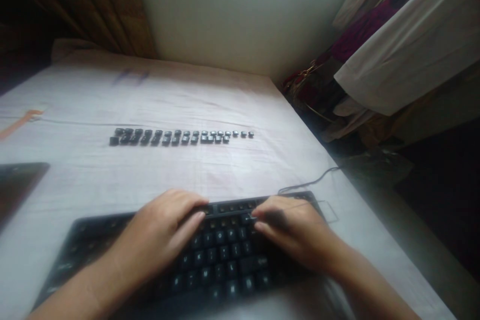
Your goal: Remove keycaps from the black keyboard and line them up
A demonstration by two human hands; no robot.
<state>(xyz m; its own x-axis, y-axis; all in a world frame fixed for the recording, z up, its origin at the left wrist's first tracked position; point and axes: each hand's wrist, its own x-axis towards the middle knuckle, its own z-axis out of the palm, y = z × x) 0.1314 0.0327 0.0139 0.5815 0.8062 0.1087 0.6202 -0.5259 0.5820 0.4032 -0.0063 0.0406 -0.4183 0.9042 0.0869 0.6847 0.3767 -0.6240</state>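
At the far left, one orange strip (23, 122) and one dark flat object (23, 185), cut off by the frame's edge, lie on a pale cloth (210, 172); behind them hangs a patterned curtain (112, 5). Further right, loose keycaps (175, 140) stand in two rows, about sixteen behind and about twelve in front, though blur keeps the count inexact. Nearer the person, one black keyboard (224, 251) lies on the cloth under both hands, with caps off part of its upper rows. The left hand (161, 227) comes in from the lower left, back upward, thumb and forefinger pointing right at the top rows; whether they grip a key cannot be told. The right hand (296, 230), well apart from it, reaches in from the lower right, closed around one thin wire tool (332, 210), its fingertips at one wide key (248, 218). One cable (313, 183) runs off the cloth's right edge, below hanging garments (408, 50).
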